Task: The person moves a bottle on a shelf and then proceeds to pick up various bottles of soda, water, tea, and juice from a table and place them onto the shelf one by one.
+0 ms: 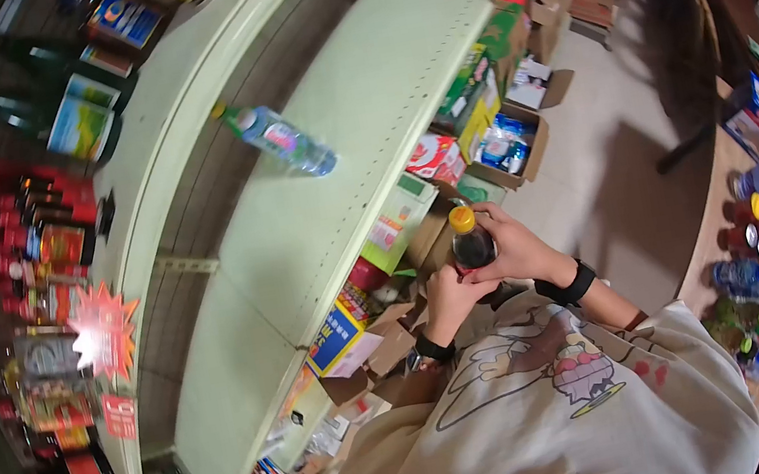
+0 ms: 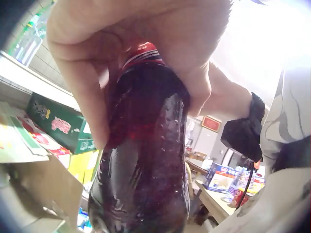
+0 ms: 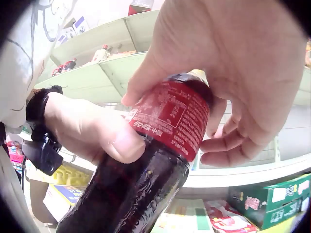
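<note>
Both hands hold one dark bottle (image 1: 473, 249) with a yellow cap, in front of the person's shirt. In the head view the right hand (image 1: 522, 247) wraps its upper side, and the left hand (image 1: 453, 303) grips it lower down. The right wrist view shows a red label with pale print round the bottle (image 3: 141, 179); the right hand (image 3: 233, 63) curls over the label, while the left hand (image 3: 92, 128) lays its thumb just below it. In the left wrist view fingers curl round the bottle (image 2: 146, 145) near its red label.
A clear bottle (image 1: 287, 142) with a green cap lies or stands on the pale shelf (image 1: 340, 71); which, I cannot tell. Below are open boxes (image 1: 514, 147) and packages. More bottles fill the left shelves, and a table (image 1: 707, 250) at the right holds several bottles.
</note>
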{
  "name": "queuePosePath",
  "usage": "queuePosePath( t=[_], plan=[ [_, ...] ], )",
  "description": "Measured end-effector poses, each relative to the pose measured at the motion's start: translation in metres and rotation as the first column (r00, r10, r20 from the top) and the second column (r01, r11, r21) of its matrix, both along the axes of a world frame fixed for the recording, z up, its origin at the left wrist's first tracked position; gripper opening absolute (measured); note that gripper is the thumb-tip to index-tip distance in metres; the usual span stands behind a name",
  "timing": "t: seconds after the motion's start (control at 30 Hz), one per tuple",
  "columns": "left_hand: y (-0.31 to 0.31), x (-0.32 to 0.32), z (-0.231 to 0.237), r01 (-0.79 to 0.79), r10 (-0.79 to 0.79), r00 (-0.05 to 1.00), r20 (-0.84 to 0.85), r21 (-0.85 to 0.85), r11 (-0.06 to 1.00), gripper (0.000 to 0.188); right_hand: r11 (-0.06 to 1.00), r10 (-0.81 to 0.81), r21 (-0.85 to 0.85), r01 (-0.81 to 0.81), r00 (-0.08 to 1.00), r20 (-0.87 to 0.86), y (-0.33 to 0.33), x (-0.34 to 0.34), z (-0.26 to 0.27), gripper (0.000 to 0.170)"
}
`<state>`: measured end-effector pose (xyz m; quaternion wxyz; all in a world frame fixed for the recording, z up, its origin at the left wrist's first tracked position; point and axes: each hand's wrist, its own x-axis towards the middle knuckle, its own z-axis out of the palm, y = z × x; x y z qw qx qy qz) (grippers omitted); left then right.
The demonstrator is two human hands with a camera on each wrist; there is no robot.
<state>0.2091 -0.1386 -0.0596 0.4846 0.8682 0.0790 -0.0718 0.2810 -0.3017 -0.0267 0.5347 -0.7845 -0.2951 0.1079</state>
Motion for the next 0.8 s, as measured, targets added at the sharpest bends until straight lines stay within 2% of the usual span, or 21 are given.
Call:
queuePosePath(
  t=[0.03, 0.07, 0.13, 0.17, 0.2, 0.23, 0.27, 0.3, 0.37, 0.4, 0.47, 0.5, 0.6, 0.67, 0.7, 0.8],
  plan=[
    [0.012, -0.001, 0.01, 0.0, 0.0, 1.0, 0.006, 0.069, 0.998, 0.056, 0.999, 0.049, 0.019, -0.05, 0.998, 0.042, 0.01, 0.004, 0.001, 0.092],
    [0.019, -0.003, 0.008, -0.061, 0.06, 0.994, 0.087, 0.009, 0.998, 0.055, 0.994, 0.096, 0.037, -0.1, 0.992, 0.083, 0.02, 0.007, 0.003, 0.093],
    [0.035, -0.005, 0.026, -0.105, 0.102, 0.984, 0.144, 0.012, 0.994, 0.054, 0.984, 0.163, 0.059, -0.171, 0.98, 0.115, 0.036, 0.013, 0.011, 0.096],
    [0.043, -0.005, 0.032, -0.134, 0.115, 0.971, 0.209, 0.079, 0.988, 0.052, 0.973, 0.205, 0.095, -0.209, 0.978, 0.051, 0.044, 0.014, 0.019, 0.096],
    [0.05, -0.003, 0.043, -0.138, 0.131, 0.967, 0.22, 0.014, 0.99, 0.05, 0.962, 0.245, 0.132, -0.241, 0.969, -0.013, 0.051, 0.016, 0.027, 0.096],
    [0.058, -0.002, 0.057, -0.154, 0.141, 0.959, 0.246, 0.031, 0.988, 0.049, 0.946, 0.303, 0.156, -0.285, 0.947, -0.109, 0.059, 0.018, 0.038, 0.093],
    [0.066, 0.001, 0.068, -0.168, 0.149, 0.951, 0.271, 0.047, 0.985, 0.048, 0.932, 0.315, 0.19, -0.308, 0.949, -0.007, 0.072, 0.023, 0.03, 0.089],
    [0.084, 0.007, 0.051, -0.222, 0.216, 0.916, 0.339, -0.023, 0.975, 0.042, 0.929, 0.318, 0.184, -0.32, 0.947, 0.044, 0.082, 0.026, 0.033, 0.086],
    [0.104, 0.014, 0.07, -0.289, 0.285, 0.891, 0.353, -0.042, 0.957, 0.039, 0.905, 0.327, 0.229, -0.358, 0.931, 0.161, 0.107, 0.035, 0.029, 0.079],
    [0.117, 0.019, 0.075, -0.318, 0.309, 0.877, 0.367, -0.036, 0.947, 0.039, 0.888, 0.396, 0.243, -0.39, 0.918, 0.027, 0.116, 0.035, 0.042, 0.077],
    [0.142, 0.03, 0.087, -0.364, 0.366, 0.847, 0.385, -0.08, 0.928, 0.038, 0.86, 0.453, 0.329, -0.389, 0.88, -0.144, 0.143, 0.042, 0.036, 0.076],
    [0.155, 0.037, 0.09, -0.354, 0.363, 0.83, 0.423, -0.104, 0.929, 0.033, 0.857, 0.461, 0.325, -0.399, 0.877, -0.138, 0.156, 0.046, 0.032, 0.076],
    [0.196, 0.062, 0.089, -0.331, 0.338, 0.809, 0.48, -0.102, 0.938, 0.032, 0.873, 0.439, 0.312, -0.374, 0.882, -0.172, 0.189, 0.062, 0.034, 0.075],
    [0.227, 0.086, 0.077, -0.342, 0.329, 0.804, 0.495, -0.066, 0.937, 0.034, 0.877, 0.478, 0.228, -0.423, 0.82, -0.316, 0.203, 0.072, 0.043, 0.076],
    [0.242, 0.1, 0.069, -0.352, 0.343, 0.783, 0.518, -0.085, 0.932, 0.034, 0.881, 0.472, 0.24, -0.408, 0.803, -0.365, 0.217, 0.08, 0.031, 0.08],
    [0.261, 0.134, 0.067, -0.352, 0.356, 0.754, 0.552, -0.118, 0.928, 0.027, 0.877, 0.476, 0.235, -0.419, 0.821, -0.315, 0.261, 0.106, -0.009, 0.085]
  ],
)
